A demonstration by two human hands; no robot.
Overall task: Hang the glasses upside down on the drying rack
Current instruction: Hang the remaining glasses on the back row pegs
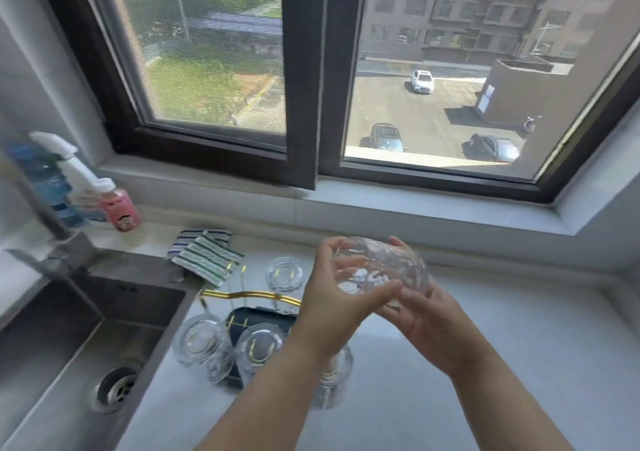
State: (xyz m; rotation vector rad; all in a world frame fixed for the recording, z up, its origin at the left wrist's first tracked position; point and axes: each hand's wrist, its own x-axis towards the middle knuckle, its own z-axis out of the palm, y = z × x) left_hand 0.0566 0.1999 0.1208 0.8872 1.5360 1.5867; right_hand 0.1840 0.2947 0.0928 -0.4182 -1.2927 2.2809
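The fingers (341,270) of the left hand (337,294) curl loosely around the left side of a clear glass (381,270), thumb lying along its near edge, so the hand grips it without closing fully. The right hand (429,319) cups the same glass from below and the right, its fingertips showing over the far rim and its thumb meeting the left thumb underneath. The glass is held in the air above the counter (519,346), tilted on its side, and it is blurred, so which end points where I cannot tell.

Left of the hands stands the drying rack (249,294), gold wire over a dark tray. Three glasses hang upside down on it: one at the far side (284,274), two at the near side (201,345) (261,346). A fourth glass (334,378) stands partly hidden beneath the left forearm. The sink (69,329) lies further left.
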